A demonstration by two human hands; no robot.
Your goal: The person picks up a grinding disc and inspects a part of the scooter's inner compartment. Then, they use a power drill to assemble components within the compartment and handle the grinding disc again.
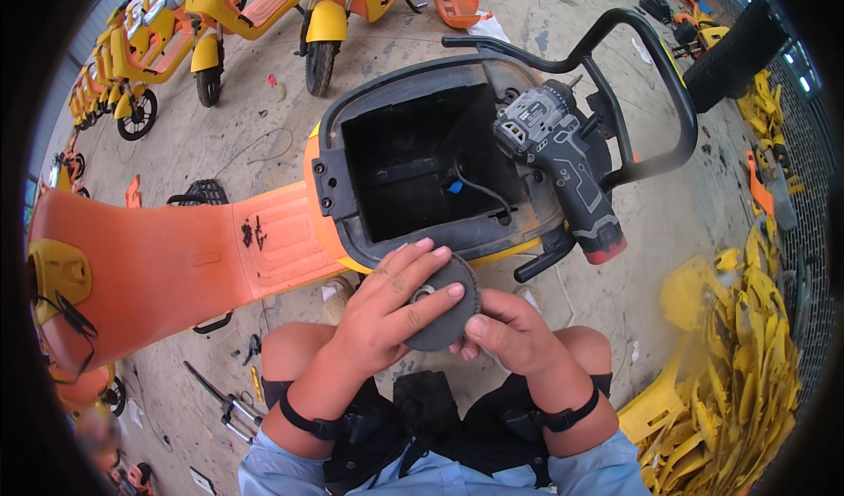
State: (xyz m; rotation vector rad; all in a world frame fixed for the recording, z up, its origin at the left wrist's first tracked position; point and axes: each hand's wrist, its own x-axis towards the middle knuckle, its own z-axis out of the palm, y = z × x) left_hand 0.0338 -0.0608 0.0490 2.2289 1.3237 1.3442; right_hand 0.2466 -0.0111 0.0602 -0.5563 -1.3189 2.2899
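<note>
A round dark grey disc with a ridged rim is held just in front of my body; a small ring-like part shows near its middle. My left hand lies over its left side with the fingers across the face. My right hand pinches the disc's right edge between thumb and fingers. Beyond my hands is the open black storage box of an orange and yellow scooter. A grey and black cordless drill rests across the box's right rim, its red-ended battery toward me.
A black tubular rack rises at the scooter's right end. Several small dark bits lie on its orange footboard. Yellow scooters line the far left. Yellow panels are heaped at right. An orange part lies on the floor.
</note>
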